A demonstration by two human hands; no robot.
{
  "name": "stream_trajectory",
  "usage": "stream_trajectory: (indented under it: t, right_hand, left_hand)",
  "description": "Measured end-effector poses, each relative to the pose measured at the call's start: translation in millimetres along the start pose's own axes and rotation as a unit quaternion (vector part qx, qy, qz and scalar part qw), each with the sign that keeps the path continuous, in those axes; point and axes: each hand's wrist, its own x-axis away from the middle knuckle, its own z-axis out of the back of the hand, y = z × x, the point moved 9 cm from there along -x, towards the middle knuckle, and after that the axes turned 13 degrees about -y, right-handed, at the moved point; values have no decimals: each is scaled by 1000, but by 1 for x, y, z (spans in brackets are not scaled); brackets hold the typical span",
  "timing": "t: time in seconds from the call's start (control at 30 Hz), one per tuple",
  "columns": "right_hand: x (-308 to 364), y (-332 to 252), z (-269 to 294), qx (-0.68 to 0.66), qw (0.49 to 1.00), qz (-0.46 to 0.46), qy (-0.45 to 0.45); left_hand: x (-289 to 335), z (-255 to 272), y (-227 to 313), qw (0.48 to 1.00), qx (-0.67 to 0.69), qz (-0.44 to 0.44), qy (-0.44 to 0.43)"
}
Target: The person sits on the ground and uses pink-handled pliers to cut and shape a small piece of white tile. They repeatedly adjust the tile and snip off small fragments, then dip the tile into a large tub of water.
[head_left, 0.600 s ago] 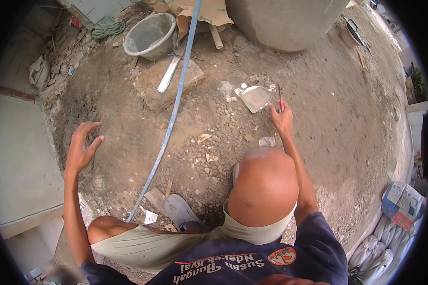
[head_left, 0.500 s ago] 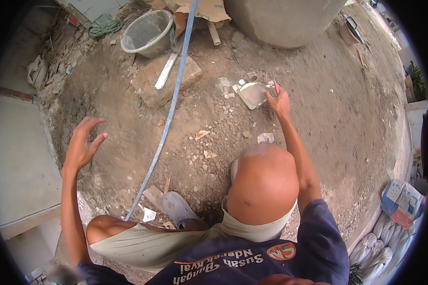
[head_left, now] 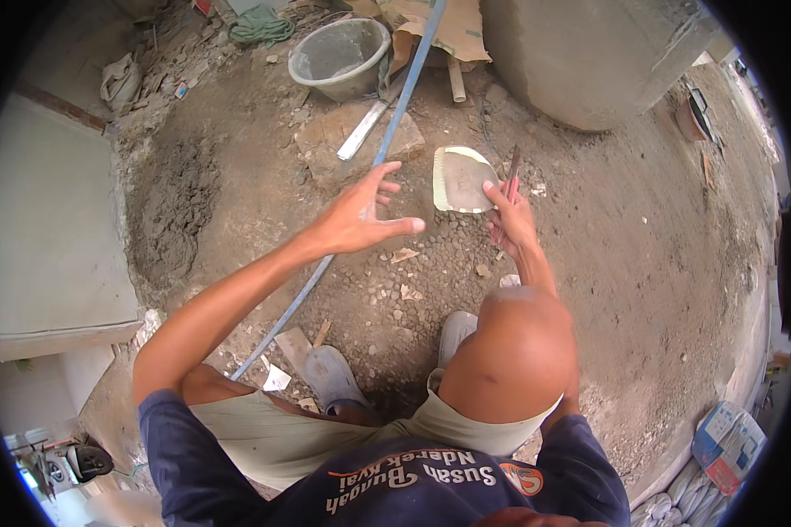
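Note:
My right hand is closed on two things. Its thumb presses on a piece of tile, grey-brown with a pale, chipped, curved rim. The same hand carries red-handled pliers, their dark metal end pointing away from me; the fingers cover part of them. To the left of the tile, my left hand hovers above the ground and the blue pole, with fingers spread and nothing in them.
A long blue pole slants across the dirt left of the tile. Beyond it are a flat stone block, a grey basin and brown paper. A large concrete cylinder stands at the far right. Tile scraps lie near my feet.
My left hand has swung in from the far left toward the tile. My right hand has raised the tile off the scraps and turned it, with the pliers still in its grip.

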Motion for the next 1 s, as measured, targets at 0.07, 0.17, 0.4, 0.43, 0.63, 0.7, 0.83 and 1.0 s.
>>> stream_trajectory:
  t: [0.07, 0.17, 0.4, 0.43, 0.63, 0.7, 0.83, 1.0]
  right_hand:
    - [8, -1, -15, -75, 997, 5, -3]
    - [10, 10, -38, -84, 996, -3, 1]
    - [6, 45, 15, 157, 979, -100, 88]
    - [3, 54, 25, 197, 973, -96, 80]
    - [-7, 46, 30, 319, 941, 70, 92]
    - [2, 4, -10, 208, 967, 137, 48]
    - [11, -41, -83, -39, 986, 126, -98]
    - [17, -81, -83, 249, 937, 241, 33]
  left_hand:
    - [-35, -33, 12, 986, 151, -26, 62]
    - [-57, -40, 23, 942, 316, -76, 83]
    - [-70, -10, -28, 861, 464, -86, 189]
    - [-69, -10, -27, 857, 470, -95, 186]
    - [-60, -1, -26, 861, 451, -138, 191]
    - [-56, 5, -35, 888, 381, -150, 211]
    - [-58, -3, -19, 913, 319, -174, 187]
    - [-43, 10, -5, 927, 132, -149, 317]
